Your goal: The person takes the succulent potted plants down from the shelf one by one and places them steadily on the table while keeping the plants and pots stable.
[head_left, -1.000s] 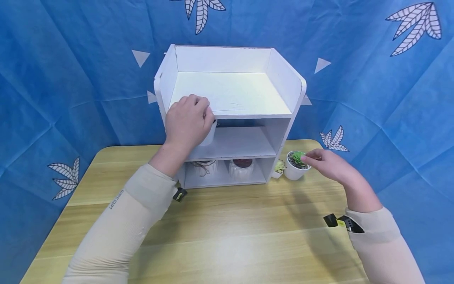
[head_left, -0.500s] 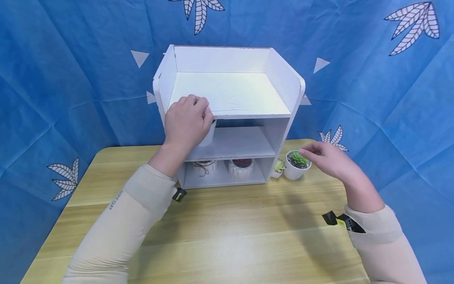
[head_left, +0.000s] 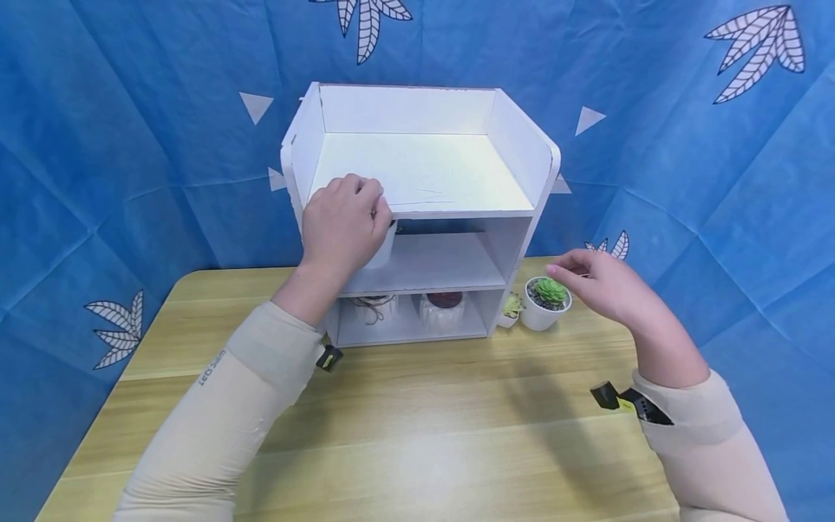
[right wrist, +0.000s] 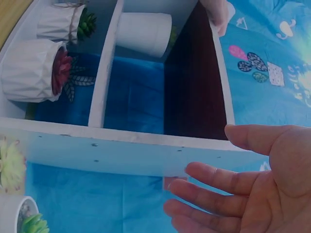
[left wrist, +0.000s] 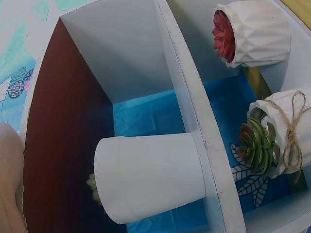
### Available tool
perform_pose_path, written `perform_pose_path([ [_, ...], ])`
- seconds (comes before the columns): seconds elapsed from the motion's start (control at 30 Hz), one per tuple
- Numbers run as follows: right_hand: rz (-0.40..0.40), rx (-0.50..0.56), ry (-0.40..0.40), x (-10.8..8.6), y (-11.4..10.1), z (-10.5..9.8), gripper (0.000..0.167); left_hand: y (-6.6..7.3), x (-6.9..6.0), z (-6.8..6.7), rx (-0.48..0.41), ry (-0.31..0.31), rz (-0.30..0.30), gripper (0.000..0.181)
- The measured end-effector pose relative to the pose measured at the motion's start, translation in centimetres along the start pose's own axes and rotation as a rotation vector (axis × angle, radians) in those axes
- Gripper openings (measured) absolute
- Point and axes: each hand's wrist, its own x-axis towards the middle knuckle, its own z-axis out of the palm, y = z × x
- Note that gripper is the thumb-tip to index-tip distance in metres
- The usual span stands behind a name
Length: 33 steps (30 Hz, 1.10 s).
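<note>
My left hand [head_left: 346, 228] rests on the front left of a white shelf unit's top board [head_left: 424, 170], fingers loosely bent and holding nothing. Beneath that board, a plain white pot [left wrist: 150, 177] stands on the middle shelf, its plant mostly hidden in the left wrist view. My right hand [head_left: 607, 286] hovers just above and right of a white pot with a green succulent [head_left: 550, 290]. In the right wrist view its fingers [right wrist: 218, 182] are spread and relaxed, with nothing held.
A ribbed white pot with a red succulent [left wrist: 260, 36] and a twine-tied pot [left wrist: 294, 131] sit on the bottom shelf. A small pale-green plant [head_left: 512, 306] stands beside the unit's right side. Blue patterned cloth [head_left: 711, 181] hangs behind the wooden table [head_left: 417, 406].
My right hand has risen from beside the green succulent, leaving the plant more visible. The left hand stays in place on the shelf unit.
</note>
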Motion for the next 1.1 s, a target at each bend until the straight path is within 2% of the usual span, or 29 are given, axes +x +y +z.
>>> perform_pose_path([
  [0.37, -0.025, 0.018, 0.05, -0.3, -1.9, -0.6, 0.051, 0.0, 0.0, 0.1, 0.007, -0.005, 0.002, 0.042],
  [1.1, -0.125, 0.034, 0.19, 0.8, -5.5, -1.3, 0.033, -0.2, 0.2, 0.5, 0.008, 0.019, 0.006, 0.043],
])
